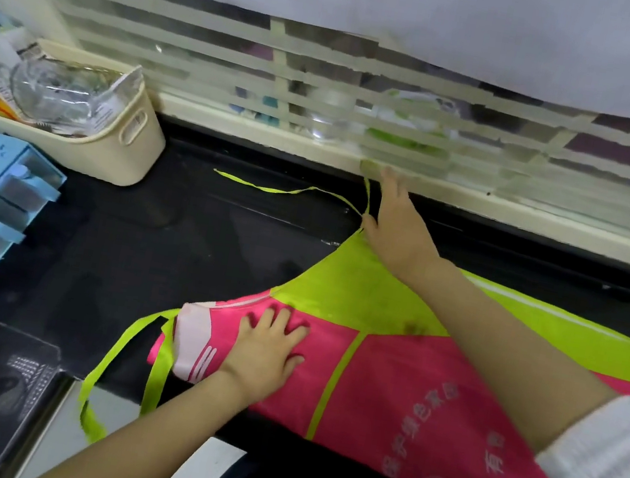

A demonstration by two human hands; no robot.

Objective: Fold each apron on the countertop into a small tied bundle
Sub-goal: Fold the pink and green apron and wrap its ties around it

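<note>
Apron [385,384]: thin glossy fabric, pink with lime-green panels and ties, spread flat, centre to lower right on black tabletop [178,249]. Left hand [270,344]: fingers splayed flat on pink bib. Right hand [395,223]: fingers straight, on green corner by the narrow tie [271,189]. Upper left: cream plastic basket [119,152] holding crinkled clear packets [54,91].

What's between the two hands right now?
In the head view, only the apron, its lime-green panel flat on the black countertop. The left hand presses the pink section; the right hand rests at the far corner by the tie.
</note>
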